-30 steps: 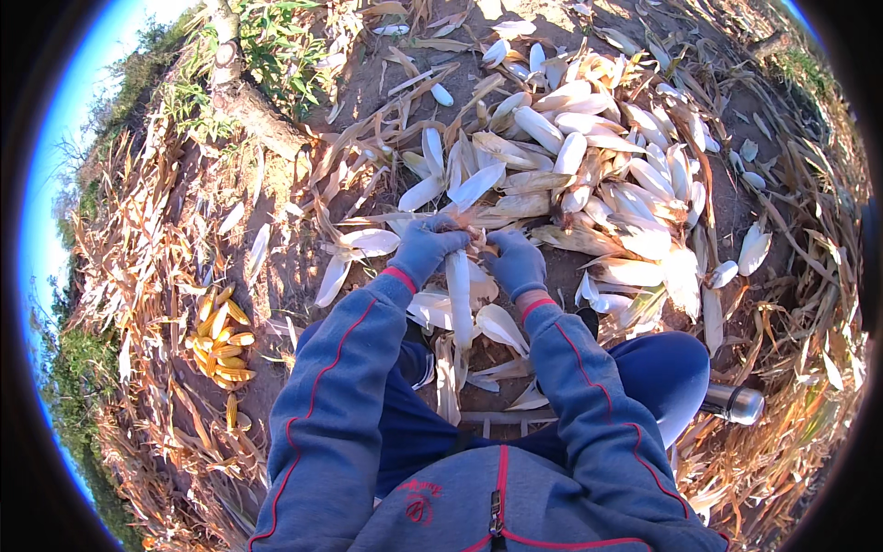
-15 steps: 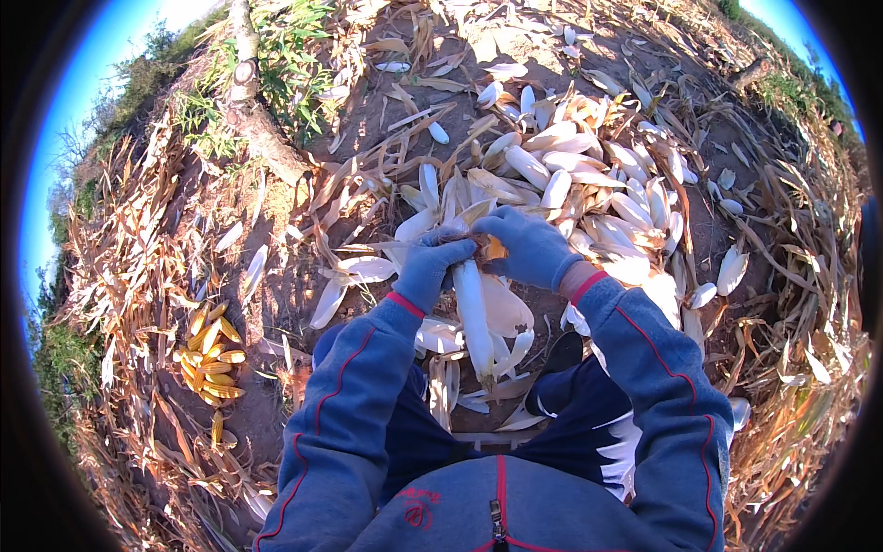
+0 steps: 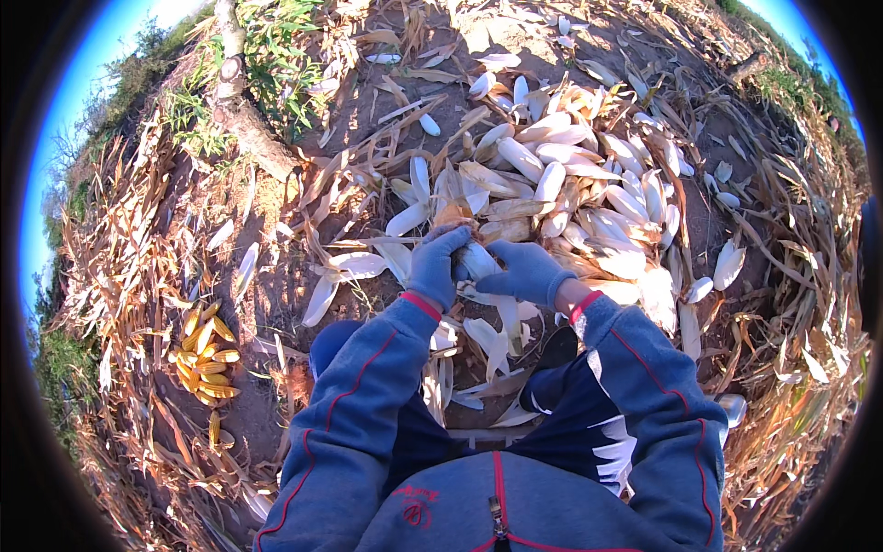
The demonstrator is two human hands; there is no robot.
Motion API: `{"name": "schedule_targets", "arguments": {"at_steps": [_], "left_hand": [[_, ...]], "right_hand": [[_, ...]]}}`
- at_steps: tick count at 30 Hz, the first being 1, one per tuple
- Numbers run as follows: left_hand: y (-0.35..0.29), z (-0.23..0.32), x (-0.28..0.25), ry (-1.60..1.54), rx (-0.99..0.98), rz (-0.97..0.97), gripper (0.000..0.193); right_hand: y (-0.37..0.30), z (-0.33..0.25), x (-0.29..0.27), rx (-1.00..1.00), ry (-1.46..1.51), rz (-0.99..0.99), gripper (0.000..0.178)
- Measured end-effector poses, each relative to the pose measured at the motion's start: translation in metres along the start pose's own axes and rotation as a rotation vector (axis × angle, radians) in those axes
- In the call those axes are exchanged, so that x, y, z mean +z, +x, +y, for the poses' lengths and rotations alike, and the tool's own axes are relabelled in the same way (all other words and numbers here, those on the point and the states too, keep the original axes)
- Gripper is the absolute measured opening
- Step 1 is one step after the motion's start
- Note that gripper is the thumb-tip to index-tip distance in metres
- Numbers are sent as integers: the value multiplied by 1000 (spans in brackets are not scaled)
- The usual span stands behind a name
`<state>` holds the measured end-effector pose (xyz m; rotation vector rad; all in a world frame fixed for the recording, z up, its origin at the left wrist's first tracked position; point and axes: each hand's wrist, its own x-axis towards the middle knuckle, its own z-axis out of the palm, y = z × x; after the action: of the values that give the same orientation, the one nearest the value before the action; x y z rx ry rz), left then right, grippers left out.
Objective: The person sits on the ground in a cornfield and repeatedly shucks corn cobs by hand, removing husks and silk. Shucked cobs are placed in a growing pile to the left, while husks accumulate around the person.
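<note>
In front of my knees I hold an ear of corn (image 3: 476, 261) in its pale husk, tilted, its brown, dry end pointing away from me. Grey-gloved, my left hand (image 3: 436, 269) is closed round the ear's left side near that end. My right hand (image 3: 528, 274), gloved alike, grips the ear from the right, with its thumb across the husk. Much of the ear is hidden by both hands. Beyond them lies a heap of unhusked ears (image 3: 552, 175). Loose husk leaves (image 3: 492, 345) lie below the hands, between my legs.
Several bare yellow corn cobs (image 3: 207, 354) are piled on the soil at the left. A tree trunk (image 3: 248, 129) with green leaves rises at the far left. Dry stalks and leaves (image 3: 129, 267) cover the ground on both sides. My dark trousers (image 3: 579, 396) frame the near ground.
The ear has swung from hanging toward me to tilting away. My right hand has shifted down from the ear's far end to its side; the left still grips it.
</note>
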<state>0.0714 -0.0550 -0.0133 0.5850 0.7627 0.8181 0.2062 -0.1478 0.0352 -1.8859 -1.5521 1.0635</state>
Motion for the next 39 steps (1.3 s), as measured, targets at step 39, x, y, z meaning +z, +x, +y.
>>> {"name": "schedule_targets", "arguments": {"at_steps": [39], "left_hand": [[-3,41,-3,-225,52,-277,18]], "right_hand": [[31,6,27,-215,679,140,64]]}}
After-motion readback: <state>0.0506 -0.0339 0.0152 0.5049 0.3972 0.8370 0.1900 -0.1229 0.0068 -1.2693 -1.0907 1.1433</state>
